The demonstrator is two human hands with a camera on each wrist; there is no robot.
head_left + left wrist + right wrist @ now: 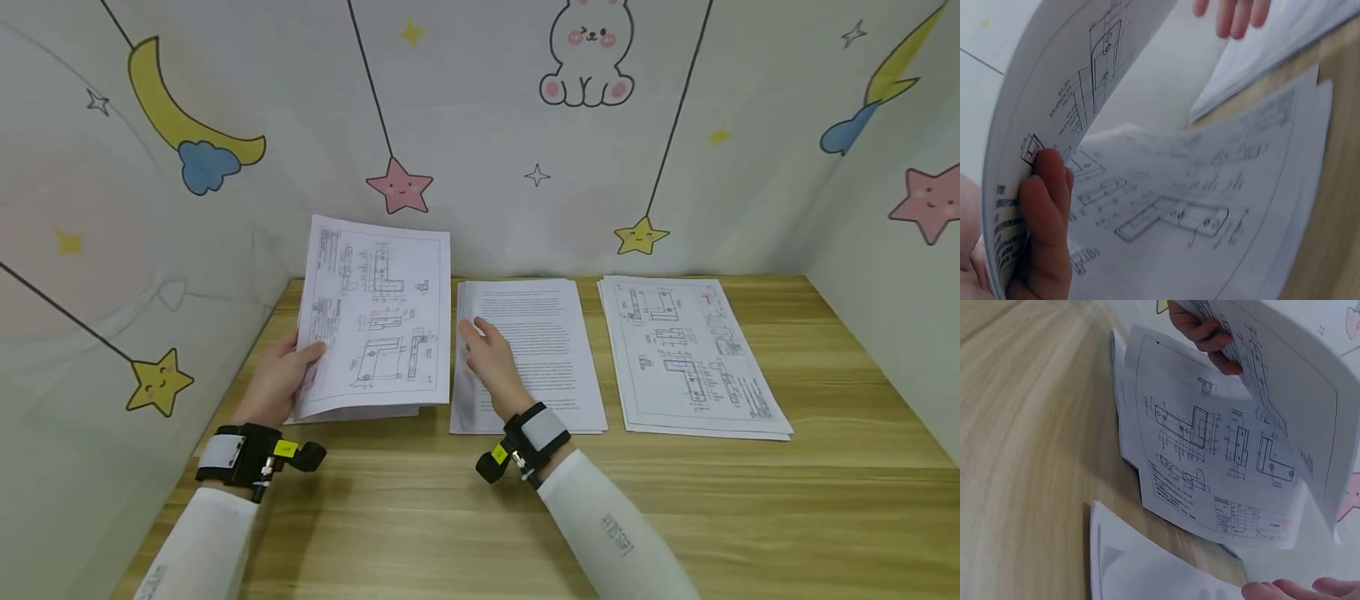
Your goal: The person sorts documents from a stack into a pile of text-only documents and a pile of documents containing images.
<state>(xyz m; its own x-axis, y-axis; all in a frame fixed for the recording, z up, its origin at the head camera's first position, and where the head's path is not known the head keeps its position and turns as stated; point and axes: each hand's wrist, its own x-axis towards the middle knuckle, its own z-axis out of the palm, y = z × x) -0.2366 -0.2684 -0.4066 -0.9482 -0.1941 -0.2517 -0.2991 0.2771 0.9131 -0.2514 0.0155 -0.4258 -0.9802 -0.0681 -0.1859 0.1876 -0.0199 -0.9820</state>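
Note:
My left hand [273, 379] grips a lifted sheet with a technical drawing [390, 308] by its left edge, thumb on the printed face and fingers underneath. Beneath it lies a stack of similar drawings [1147, 250], its sheets slightly fanned; in the left wrist view the lifted paper curves up away from it. My right hand [495, 362] is over the left side of a stack of printed text pages [536, 358], fingers extended and holding nothing. In the right wrist view only the fingertips of that hand [1304, 590] show, at the bottom edge.
A second stack of drawings [690, 367] lies to the right of the text pages, its sheets slightly uneven. All the paper rests on a wood-grain table [420, 517]. Behind the table's back edge stands a white wall covering [480, 108] with cartoon stars, moon and rabbit.

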